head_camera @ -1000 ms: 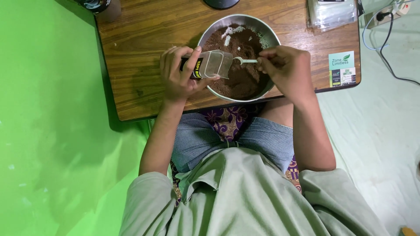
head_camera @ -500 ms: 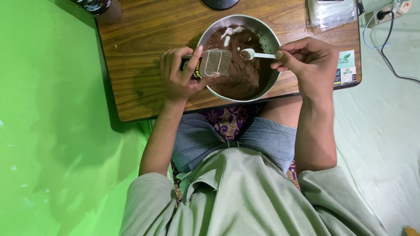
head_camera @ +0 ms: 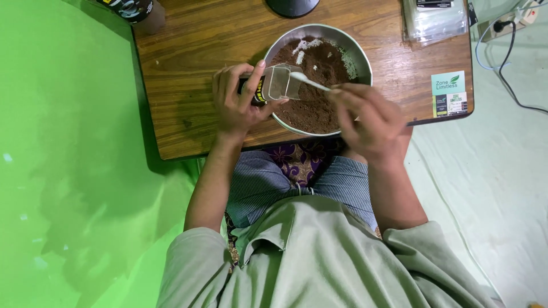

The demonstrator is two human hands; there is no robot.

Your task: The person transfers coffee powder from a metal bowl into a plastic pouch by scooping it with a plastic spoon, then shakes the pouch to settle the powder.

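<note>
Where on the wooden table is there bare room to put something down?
Bare wood lies left of the metal bowl, between the dark jar and the left hand, and right of the bowl up to the card. The bowl's front is crowded by both hands.

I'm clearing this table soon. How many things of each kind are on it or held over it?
Metal bowl: 1
Clear tub in left hand: 1
White spoon in right hand: 1
Dark jar: 1
Black round thing: 1
Clear bags: 1 stack
Card: 1
Total: 7
</note>
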